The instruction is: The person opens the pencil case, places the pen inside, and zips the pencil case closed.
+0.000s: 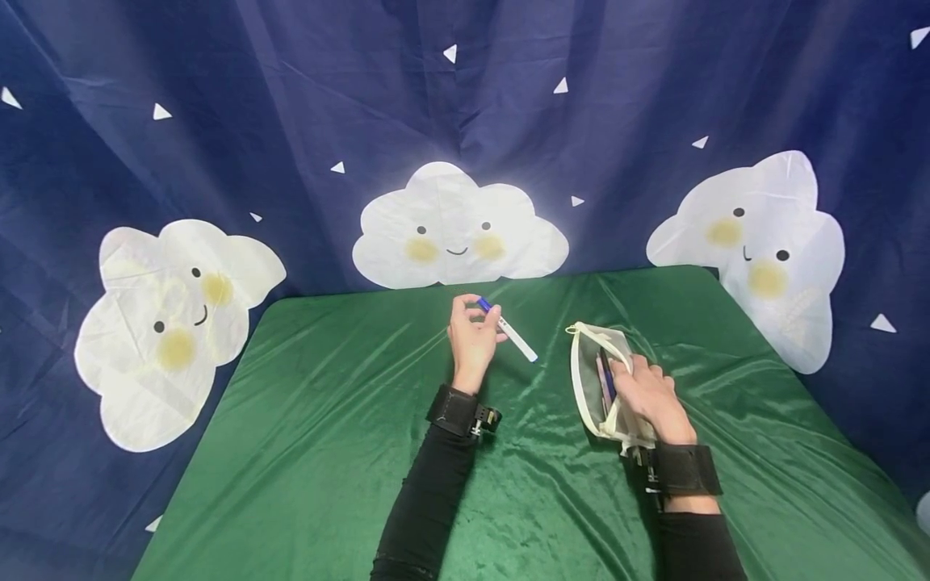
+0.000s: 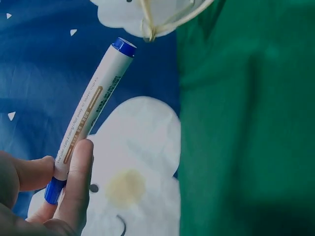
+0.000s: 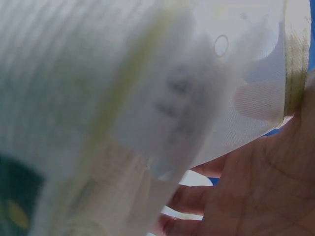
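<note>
My left hand (image 1: 474,343) pinches a white marker (image 1: 518,340) with blue ends between thumb and fingers, above the green cloth. In the left wrist view the marker (image 2: 88,115) slants upward, its lower blue end between the fingertips and brown and dark print along its barrel. To its right, a cream mesh pencil case (image 1: 576,375) lies with its zipped mouth spread wide. Several pens (image 1: 606,381) show inside it. My right hand (image 1: 649,395) grips the case's right side, thumb at the opening. The right wrist view is mostly filled by blurred mesh (image 3: 59,73), fingers partly hidden behind it.
A green cloth (image 1: 320,452) with soft folds covers the table. Behind it hangs a dark blue curtain (image 1: 305,81) printed with smiling white clouds (image 1: 458,210) and small triangles. A black band (image 1: 454,410) with a small camera sits on each wrist.
</note>
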The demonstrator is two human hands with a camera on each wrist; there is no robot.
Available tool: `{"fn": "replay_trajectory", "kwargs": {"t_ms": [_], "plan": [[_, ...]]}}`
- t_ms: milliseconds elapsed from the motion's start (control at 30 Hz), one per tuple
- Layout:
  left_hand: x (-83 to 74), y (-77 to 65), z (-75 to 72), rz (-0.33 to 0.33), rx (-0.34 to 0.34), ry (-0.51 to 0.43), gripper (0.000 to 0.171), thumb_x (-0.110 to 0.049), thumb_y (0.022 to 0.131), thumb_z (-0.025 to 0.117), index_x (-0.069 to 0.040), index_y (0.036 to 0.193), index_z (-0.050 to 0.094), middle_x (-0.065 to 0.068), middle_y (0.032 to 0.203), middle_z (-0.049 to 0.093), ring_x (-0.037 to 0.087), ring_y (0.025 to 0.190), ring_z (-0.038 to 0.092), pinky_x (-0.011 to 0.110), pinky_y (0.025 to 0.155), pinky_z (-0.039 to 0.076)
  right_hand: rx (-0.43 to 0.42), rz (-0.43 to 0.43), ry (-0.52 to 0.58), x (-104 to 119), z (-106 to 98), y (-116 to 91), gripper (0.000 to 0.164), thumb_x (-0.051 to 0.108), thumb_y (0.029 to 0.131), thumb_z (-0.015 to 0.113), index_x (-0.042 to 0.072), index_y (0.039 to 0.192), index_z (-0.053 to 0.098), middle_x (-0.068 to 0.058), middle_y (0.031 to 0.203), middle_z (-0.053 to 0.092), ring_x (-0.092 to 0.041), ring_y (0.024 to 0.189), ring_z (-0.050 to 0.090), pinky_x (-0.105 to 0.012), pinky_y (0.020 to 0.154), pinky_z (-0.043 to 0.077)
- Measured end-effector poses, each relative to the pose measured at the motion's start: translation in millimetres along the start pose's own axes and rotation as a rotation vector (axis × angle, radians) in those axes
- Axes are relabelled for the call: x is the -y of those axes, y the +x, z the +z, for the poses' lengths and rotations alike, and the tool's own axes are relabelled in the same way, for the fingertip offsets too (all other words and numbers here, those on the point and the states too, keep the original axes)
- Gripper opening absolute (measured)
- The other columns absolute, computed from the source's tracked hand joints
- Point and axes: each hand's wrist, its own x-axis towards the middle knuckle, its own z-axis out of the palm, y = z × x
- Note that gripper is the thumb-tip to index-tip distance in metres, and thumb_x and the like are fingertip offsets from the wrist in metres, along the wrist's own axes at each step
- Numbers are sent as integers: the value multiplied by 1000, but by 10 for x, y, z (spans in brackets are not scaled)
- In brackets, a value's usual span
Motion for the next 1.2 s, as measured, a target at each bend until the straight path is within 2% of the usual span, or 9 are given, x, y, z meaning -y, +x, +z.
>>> {"fn": "replay_trajectory", "kwargs": {"t_ms": [200,467,700,1067,1200], "plan": [[62,-118,155,-40,23,-58,34,-9,94,72,-6,122,54,22,102,68,33,76,76,38,64,63,-5,9,4,8,-1,6,75,50,107,21,-10,151,26,-46,145,31,-66,133,25,-71,107,26],[116,-211,317,-52,51,-109,34,-9,94,71,-4,122,52,23,101,68,35,75,76,39,64,63,-13,-7,1,-8,1,9,75,50,106,22,-9,152,26,-43,148,31,-64,135,24,-71,107,25],[144,-311,500,-52,59,-100,33,-8,93,72,-4,119,52,22,98,69,35,73,77,35,61,63,-25,-19,-12,-23,9,16,75,51,106,22,-10,151,28,-41,148,34,-62,136,26,-71,109,24],[197,-472,749,-93,88,-128,32,-6,91,74,-4,116,52,20,95,68,37,71,76,42,62,63,-21,-7,-8,-13,1,-3,74,50,107,23,-9,152,27,-41,149,33,-62,135,27,-71,107,28],[221,-532,830,-92,102,-118,34,-5,91,74,-4,116,51,18,93,69,37,70,76,41,61,63,-18,-6,-4,-18,-6,-8,75,51,107,23,-8,154,26,-41,150,32,-62,134,27,-71,107,28]]}}
